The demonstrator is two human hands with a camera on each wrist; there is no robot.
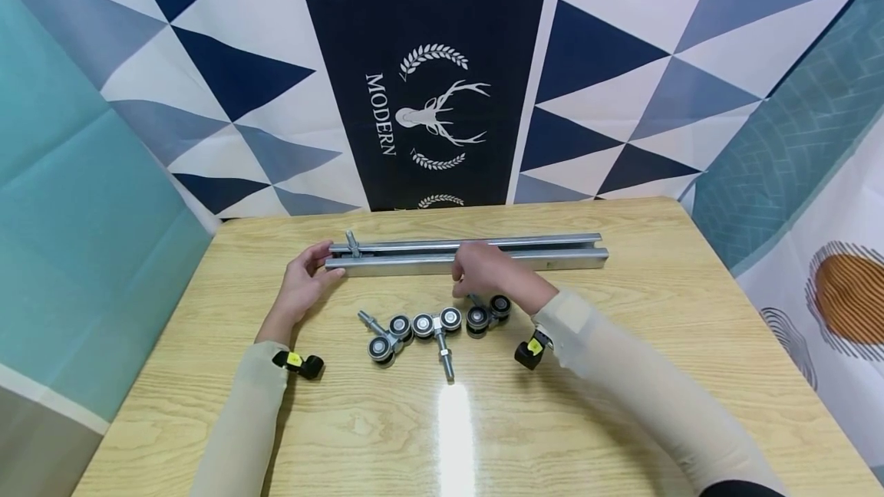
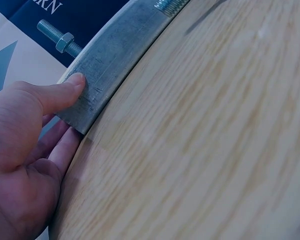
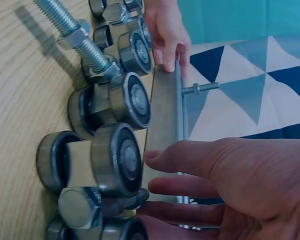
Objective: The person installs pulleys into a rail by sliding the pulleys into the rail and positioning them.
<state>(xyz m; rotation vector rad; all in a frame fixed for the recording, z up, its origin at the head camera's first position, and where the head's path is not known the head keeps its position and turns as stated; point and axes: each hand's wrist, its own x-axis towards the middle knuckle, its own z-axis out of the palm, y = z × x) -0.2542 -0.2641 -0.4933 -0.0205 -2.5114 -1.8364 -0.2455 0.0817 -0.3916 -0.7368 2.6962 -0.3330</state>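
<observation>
A steel channel track [image 1: 407, 264] lies across the far part of the table. At its left end my left hand [image 1: 304, 282] grips it, thumb on the near side wall and fingers at the end and underside. Near that end, a bolt with a nut [image 1: 353, 244] sticks up from the track's slot. Over the track's middle, my right hand [image 1: 486, 271] reaches down beside the right roller trolley [image 1: 478, 319]. Its thumb and fingers [image 3: 185, 186] are spread near that trolley's bolt tip; contact is unclear. Two more trolleys, left [image 1: 381, 347] and middle [image 1: 437, 323], lie nearby.
The wooden table [image 1: 387, 436] extends in front of the trolleys and to both sides. A patterned cloth [image 1: 449, 175] hangs behind its far edge. The middle trolley's threaded bolt points toward me; the left one's points to the far left.
</observation>
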